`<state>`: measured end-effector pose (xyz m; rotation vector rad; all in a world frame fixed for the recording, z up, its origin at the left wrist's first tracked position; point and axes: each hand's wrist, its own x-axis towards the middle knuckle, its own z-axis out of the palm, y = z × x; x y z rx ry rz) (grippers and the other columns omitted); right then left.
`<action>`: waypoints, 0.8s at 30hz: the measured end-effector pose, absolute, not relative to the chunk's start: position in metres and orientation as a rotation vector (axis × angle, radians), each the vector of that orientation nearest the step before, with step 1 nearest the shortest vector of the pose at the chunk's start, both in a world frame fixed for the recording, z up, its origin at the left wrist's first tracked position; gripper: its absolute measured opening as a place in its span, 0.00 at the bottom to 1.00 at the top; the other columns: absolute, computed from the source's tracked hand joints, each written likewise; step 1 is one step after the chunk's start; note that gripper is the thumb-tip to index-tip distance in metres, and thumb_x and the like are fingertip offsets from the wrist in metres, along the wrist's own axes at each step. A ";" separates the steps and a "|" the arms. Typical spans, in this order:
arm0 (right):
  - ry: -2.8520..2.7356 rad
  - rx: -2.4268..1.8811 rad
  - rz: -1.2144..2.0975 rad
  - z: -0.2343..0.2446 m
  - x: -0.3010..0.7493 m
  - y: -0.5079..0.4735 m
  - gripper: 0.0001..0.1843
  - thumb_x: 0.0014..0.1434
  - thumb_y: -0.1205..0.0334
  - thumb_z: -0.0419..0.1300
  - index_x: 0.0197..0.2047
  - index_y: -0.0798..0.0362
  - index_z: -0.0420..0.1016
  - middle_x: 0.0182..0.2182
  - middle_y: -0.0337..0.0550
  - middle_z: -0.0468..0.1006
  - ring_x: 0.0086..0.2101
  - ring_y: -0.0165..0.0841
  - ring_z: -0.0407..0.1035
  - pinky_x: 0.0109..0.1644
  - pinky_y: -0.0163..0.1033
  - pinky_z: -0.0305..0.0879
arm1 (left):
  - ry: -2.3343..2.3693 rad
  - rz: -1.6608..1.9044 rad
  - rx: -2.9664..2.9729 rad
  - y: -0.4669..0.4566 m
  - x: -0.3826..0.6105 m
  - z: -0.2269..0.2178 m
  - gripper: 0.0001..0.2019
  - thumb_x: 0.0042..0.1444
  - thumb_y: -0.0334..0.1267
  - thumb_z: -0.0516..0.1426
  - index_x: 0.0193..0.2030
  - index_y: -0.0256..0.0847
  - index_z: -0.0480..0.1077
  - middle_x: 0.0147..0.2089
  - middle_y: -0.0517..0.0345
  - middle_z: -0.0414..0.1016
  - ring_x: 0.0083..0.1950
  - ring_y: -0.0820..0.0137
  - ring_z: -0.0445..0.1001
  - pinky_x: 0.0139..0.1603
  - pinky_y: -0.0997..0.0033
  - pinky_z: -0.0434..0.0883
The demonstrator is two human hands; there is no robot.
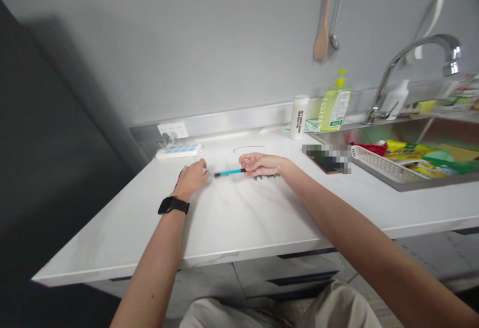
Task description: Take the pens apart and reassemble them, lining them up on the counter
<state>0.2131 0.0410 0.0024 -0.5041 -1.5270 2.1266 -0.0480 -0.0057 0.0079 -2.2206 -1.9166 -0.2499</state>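
In my right hand (258, 164) is a slim blue pen (232, 172) with black ends, held between the fingers and pointing left above the white counter. My left hand (192, 178), with a black watch (173, 205) on its wrist, is curled just left of the pen's tip. Something small, red and black (178, 177) shows along that hand's outer edge; most of it is hidden. A dark zigzag mark (267, 176) lies on the counter beneath my right wrist. Farther back runs a thin dark wavy line (249, 147).
A white power strip (179, 151) sits at the back left by a wall socket (172, 130). To the right stand a white canister (299, 117) and a yellow-green pump bottle (335, 102). A dark flat object (327, 158), partly blurred, lies beside the sink (402, 186), which holds packets and a white basket (385, 164).
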 end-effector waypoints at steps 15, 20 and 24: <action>-1.404 -0.573 2.111 0.003 0.212 0.044 0.17 0.49 0.76 0.65 0.41 0.57 0.67 0.29 0.39 0.76 0.27 0.24 0.74 0.38 0.30 0.74 | -2.023 -0.237 -2.182 -0.008 -0.048 0.010 0.08 0.58 0.38 0.46 0.42 0.42 0.61 0.39 0.52 0.75 0.43 0.62 0.74 0.44 0.65 0.63; -1.357 -0.524 2.118 0.005 0.207 0.042 0.19 0.47 0.78 0.65 0.41 0.57 0.67 0.30 0.39 0.75 0.31 0.27 0.75 0.44 0.34 0.74 | -2.002 -0.238 -2.227 -0.007 -0.050 0.008 0.08 0.57 0.38 0.47 0.43 0.42 0.61 0.36 0.54 0.74 0.39 0.64 0.73 0.42 0.67 0.64; -1.366 -0.555 2.084 0.003 0.208 0.042 0.18 0.46 0.76 0.66 0.39 0.57 0.67 0.28 0.39 0.75 0.29 0.27 0.75 0.40 0.33 0.74 | -1.953 -0.257 -2.248 -0.004 -0.050 0.007 0.08 0.57 0.38 0.47 0.43 0.42 0.61 0.38 0.53 0.74 0.40 0.63 0.73 0.42 0.66 0.64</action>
